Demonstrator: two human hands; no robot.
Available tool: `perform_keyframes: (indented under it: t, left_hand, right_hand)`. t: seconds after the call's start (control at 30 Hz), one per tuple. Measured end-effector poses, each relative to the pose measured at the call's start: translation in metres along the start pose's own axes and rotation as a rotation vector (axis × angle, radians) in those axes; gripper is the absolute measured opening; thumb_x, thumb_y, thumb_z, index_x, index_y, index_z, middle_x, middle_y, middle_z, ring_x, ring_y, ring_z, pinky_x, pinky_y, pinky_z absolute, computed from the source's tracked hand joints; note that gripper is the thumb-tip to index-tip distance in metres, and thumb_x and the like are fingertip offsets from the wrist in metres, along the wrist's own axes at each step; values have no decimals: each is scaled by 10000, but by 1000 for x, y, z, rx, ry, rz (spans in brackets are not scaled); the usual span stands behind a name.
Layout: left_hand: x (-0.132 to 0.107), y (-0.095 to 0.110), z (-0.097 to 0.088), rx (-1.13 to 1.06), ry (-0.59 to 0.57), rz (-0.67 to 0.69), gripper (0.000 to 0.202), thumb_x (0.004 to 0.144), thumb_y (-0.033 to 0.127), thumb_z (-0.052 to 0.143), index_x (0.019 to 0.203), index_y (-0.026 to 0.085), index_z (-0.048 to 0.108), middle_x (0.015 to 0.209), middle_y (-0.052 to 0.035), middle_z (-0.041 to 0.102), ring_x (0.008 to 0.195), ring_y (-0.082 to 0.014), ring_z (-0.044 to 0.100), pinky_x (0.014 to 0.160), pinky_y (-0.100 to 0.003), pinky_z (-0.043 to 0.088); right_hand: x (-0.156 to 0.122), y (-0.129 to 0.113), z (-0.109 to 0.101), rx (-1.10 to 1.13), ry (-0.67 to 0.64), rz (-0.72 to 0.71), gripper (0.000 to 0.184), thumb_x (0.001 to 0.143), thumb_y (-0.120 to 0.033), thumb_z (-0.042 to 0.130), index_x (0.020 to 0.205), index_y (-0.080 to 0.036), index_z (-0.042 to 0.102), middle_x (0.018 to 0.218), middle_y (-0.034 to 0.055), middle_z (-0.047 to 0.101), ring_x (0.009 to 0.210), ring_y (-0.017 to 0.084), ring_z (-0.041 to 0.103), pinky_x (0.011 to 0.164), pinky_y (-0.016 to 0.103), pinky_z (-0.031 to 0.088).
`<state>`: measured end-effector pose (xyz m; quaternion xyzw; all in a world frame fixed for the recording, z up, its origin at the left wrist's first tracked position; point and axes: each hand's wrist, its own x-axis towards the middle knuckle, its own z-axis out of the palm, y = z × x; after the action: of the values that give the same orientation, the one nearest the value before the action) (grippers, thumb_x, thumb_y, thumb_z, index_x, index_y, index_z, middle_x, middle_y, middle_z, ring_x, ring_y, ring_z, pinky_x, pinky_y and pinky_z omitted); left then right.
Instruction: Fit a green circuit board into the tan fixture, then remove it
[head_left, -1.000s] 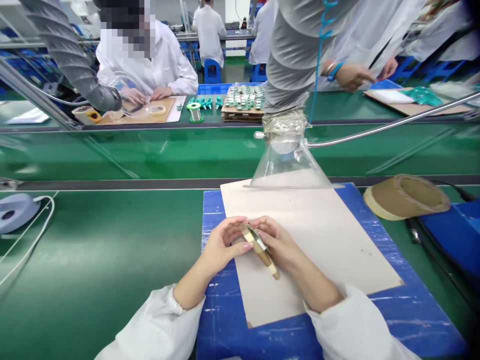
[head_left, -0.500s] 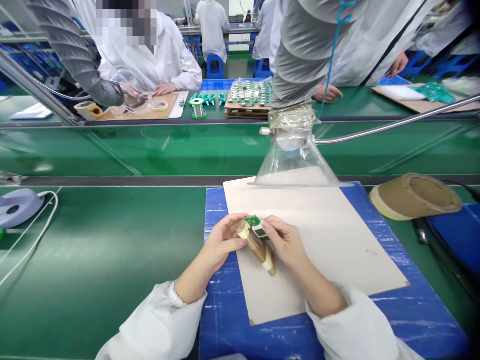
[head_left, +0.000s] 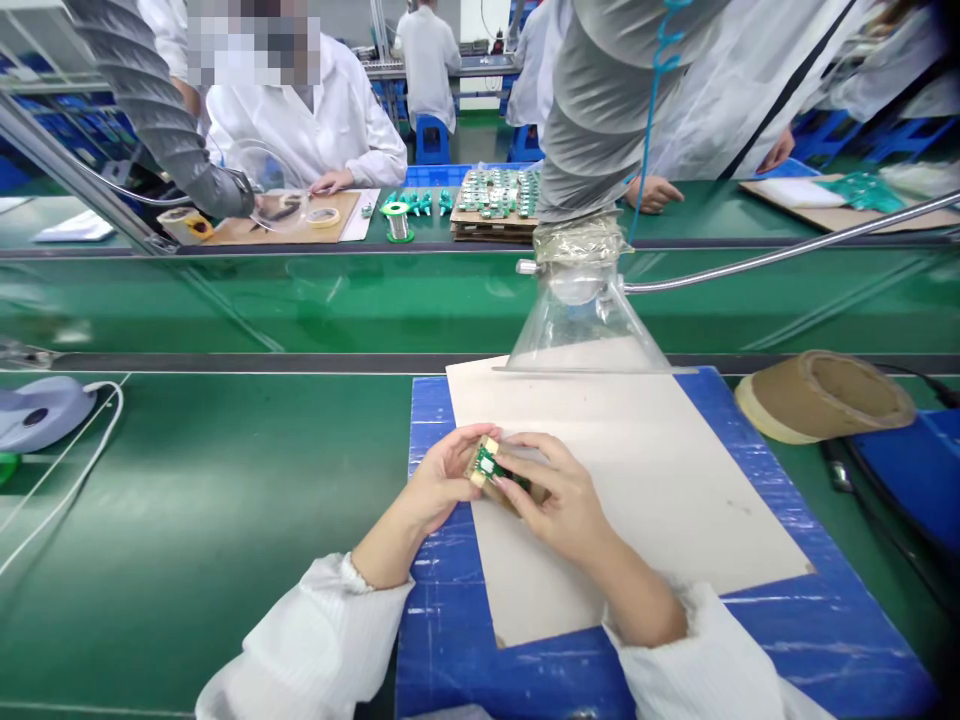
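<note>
Green circuit board with a small white square part (head_left: 487, 465), right up between the two hands, lying against a tan-and-brown block with cream bands (head_left: 478, 479), over the left part of a beige rectangular sheet (head_left: 660, 480)! That sheet rests on a blue plastic-wrapped board (head_left: 450, 640), which carries it on the green tabletop (head_left: 225, 520). Off the blue board's far right corner sits a squat brown cardboard tube (head_left: 795, 400), tipped with its mouth showing; what's inside, I cannot tell. Across on the far bench, a stack of brown cardboard trays (head_left: 491, 231) bears rows of small green-and-white boards (head_left: 499, 192).

Room to move: green surface stretches from the blue board's left edge to a lavender plastic device (head_left: 41, 412) at the tabletop's left edge. Overhead, a clear plastic funnel hood (head_left: 585, 335) hangs by the sheet's far edge, well apart from the fingers.

And the hands: left hand (head_left: 446, 478) reaches across the blue board's left edge, fingers curled round the block's far end, thumb on the near side, gripping it. Right hand (head_left: 559, 495) comes in over the sheet, thumb and fingers closed on the circuit board, partly covering it.
</note>
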<state>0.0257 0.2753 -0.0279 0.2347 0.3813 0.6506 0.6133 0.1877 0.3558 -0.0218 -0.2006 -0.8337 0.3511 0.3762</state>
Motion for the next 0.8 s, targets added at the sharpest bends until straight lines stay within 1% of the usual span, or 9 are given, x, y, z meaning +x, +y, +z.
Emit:
perform_keyframes:
  t: [0.07,0.2,0.3,0.4,0.43,0.5,0.6,0.7,0.8]
  left_hand:
    - [0,-1,-1,-9,1,2,691,483,-43,657,1132,197,643,1241,-82,602,1248,-280,448,996,-347,369]
    - [0,-1,-1,-27,-2,11,693,488,-41,650,1137,202,645,1258,-76,599,1291,-288,415,1049,-370,330]
    - [-1,1,0,-35,-29,29,675,522,-6,689,1167,186,634,1290,-94,583,1309,-299,401,1088,-389,294]
    - [-2,2,2,-34,-70,47,642,584,53,744,1202,171,619,1326,-117,561,1319,-296,399,1119,-394,255]
    - [-2,3,2,-34,-76,50,627,601,69,757,1204,172,619,1328,-119,560,1319,-293,402,1123,-394,253]
    - [-1,3,2,-38,-78,51,591,627,93,772,1195,176,628,1321,-119,568,1315,-288,412,1122,-393,263]
    - [0,4,2,-30,-67,58,558,644,141,791,1180,183,638,1307,-117,581,1302,-284,432,1107,-391,296]
    - [0,4,2,15,-43,79,552,648,194,805,1174,191,638,1303,-114,584,1282,-275,457,1086,-376,325]
    - [0,1,3,71,-15,88,541,657,227,808,1168,199,636,1294,-100,590,1246,-258,487,1050,-347,358]
  right_hand:
    - [-1,4,0,5,-34,43,248,841,-199,629,1082,-216,683,1155,121,579,1031,226,601,839,381,539]
    - [0,7,0,1,-32,98,230,833,-237,641,1058,-204,674,1066,98,603,963,212,607,839,371,523]
    - [1,4,2,3,-24,183,273,804,-301,680,1056,-199,651,998,80,604,893,207,588,805,367,501]
    - [0,3,4,49,-61,316,389,769,-357,718,1098,-187,599,800,20,580,669,157,533,636,314,469]
    - [-1,3,5,78,-81,363,420,770,-369,715,1118,-181,573,722,-11,548,594,137,493,577,294,439]
    - [-1,4,7,159,-122,442,455,790,-389,687,1150,-172,512,618,-63,468,512,115,432,512,265,382]
    - [-1,5,7,315,-178,503,490,792,-407,663,1160,-178,434,594,-88,425,513,114,445,507,249,364]
    - [0,3,8,448,-225,541,557,776,-408,667,1190,-190,365,627,-76,477,552,134,511,536,258,396]
    - [1,-1,9,521,-220,564,583,774,-404,672,1198,-204,326,657,-62,513,592,147,547,569,270,421]
